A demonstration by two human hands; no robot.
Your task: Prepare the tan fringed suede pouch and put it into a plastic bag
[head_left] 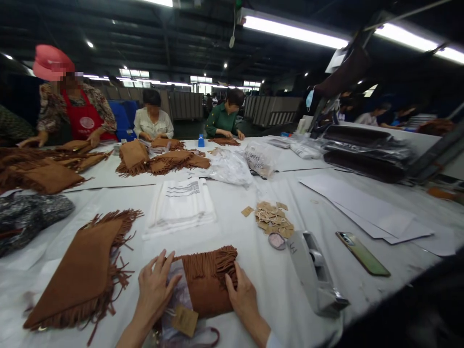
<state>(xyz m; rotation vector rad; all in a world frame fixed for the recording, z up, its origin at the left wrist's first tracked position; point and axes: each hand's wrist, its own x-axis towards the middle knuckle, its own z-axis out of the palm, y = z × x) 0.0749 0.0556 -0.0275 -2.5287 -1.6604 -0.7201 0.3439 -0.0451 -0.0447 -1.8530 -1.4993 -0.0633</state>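
Observation:
A folded brown suede-like bag (206, 285) with a fringe along its top lies flat on the table before me. My left hand (154, 290) rests at its left edge, fingers spread, thumb over a clear plastic piece (178, 285). On the right edge, my right hand (244, 295) holds the bag, thumb on the fringe and fingers along the side. A tan cardboard tag (184, 320) hangs below the plastic, near a dark reddish strap loop (213, 336). Left of my hands lies a larger brown fringed bag (81, 270).
White plastic bags (183, 205) are stacked ahead. To the right are tan tags (273, 217), a small round dish (277, 240), a tape dispenser (313, 273), a phone (362, 253) and paper sheets (362, 205). Co-workers handle brown pieces (174, 162) across the table.

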